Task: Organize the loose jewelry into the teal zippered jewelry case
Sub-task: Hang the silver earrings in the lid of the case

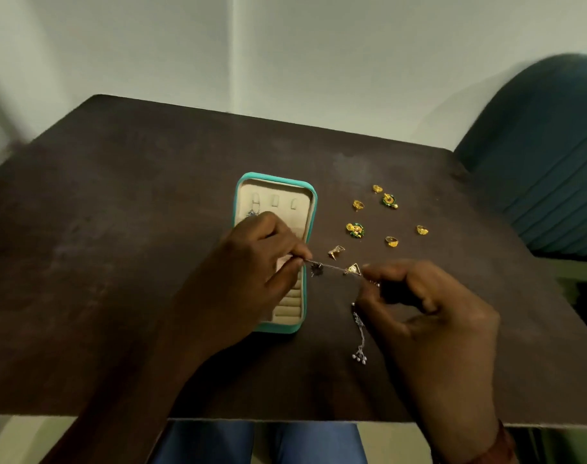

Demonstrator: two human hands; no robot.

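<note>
One dark table (118,246) holds teal case (274,178); pale wall (318,55), chair (546,169).

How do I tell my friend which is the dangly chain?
On the dark table, right of the teal case, find the right hand. Beside its thumb a silver chain trails toward the front edge. Unlike the gold pieces behind, it ends in tiny beads.

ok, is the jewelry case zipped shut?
No, the teal case lies open flat, with its beige inside facing up.

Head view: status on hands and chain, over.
Left hand and right hand pinch silver chain taut beside open teal case. Gold pieces loose on table. Left hand overlaps case.
</note>
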